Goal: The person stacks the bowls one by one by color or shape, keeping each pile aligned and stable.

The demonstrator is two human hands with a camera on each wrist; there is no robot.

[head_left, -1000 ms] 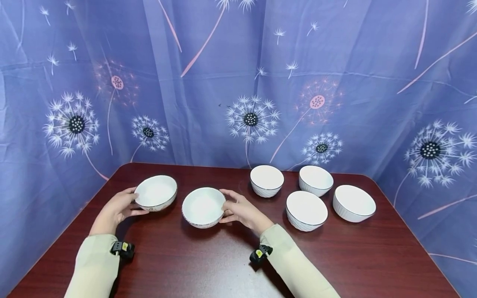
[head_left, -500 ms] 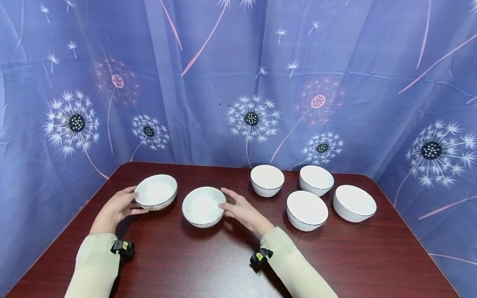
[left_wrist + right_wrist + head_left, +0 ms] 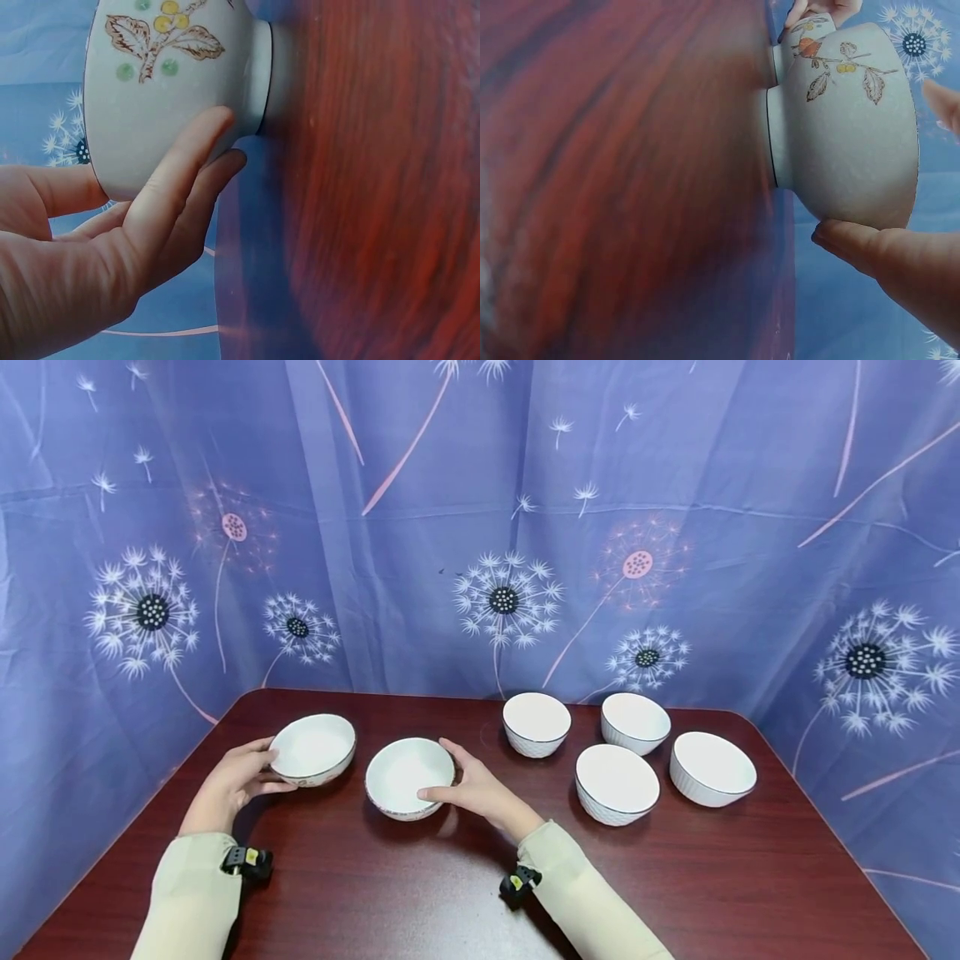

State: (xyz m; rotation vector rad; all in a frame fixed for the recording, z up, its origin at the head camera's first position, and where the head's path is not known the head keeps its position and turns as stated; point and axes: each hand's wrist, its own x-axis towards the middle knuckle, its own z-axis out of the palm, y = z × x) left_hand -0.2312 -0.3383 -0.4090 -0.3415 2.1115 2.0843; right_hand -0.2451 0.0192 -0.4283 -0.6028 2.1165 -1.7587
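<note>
At the left of the table my left hand (image 3: 232,781) grips the side of a white bowl (image 3: 313,745), thumb at the rim. The left wrist view shows brown leaves and yellow berries painted on this bowl (image 3: 165,82), with fingers under its curved side. To its right sits a second white bowl (image 3: 397,768), upright, patterned alike. My right hand (image 3: 480,789) is spread at that bowl's right side. Its thumb reaches over the opening; in the right wrist view the thumb stands off the rim, while a finger touches the outer wall of the bowl (image 3: 847,142).
On the right of the dark red table (image 3: 420,893) stand several white bowls with textured sides, among them a near one (image 3: 617,783), a back one (image 3: 536,724) and a ribbed one (image 3: 712,768) at far right. A blue dandelion-print curtain (image 3: 412,593) hangs behind.
My right hand has loosened from its pinch on the second bowl; the thumb has swung out over the opening. My left hand and both bowls have stayed about where they were.
</note>
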